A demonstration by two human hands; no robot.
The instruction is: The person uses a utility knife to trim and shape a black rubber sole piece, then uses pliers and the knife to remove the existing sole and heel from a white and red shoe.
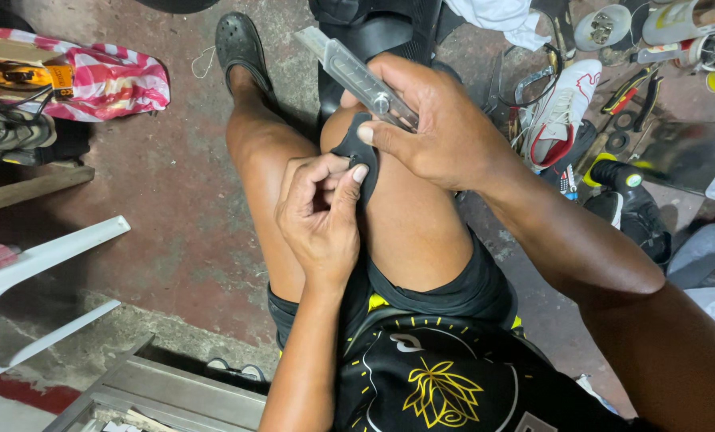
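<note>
My right hand [441,128] grips a grey utility knife [349,70], its long body pointing up and to the left. My left hand [321,212] pinches a small black piece of rubber or leather [359,152] between thumb and forefinger. The piece lies on my right knee, and the knife end of my right hand meets it at its upper edge. Both bare legs stretch away from me, and a black clog [241,44] is on the left foot.
A white and red sneaker [561,108] lies at the right among pliers [633,90], tubes and other tools. A red and white striped bag [109,80] sits at the left. A white plastic chair [29,272] and a metal box edge [173,392] are near me.
</note>
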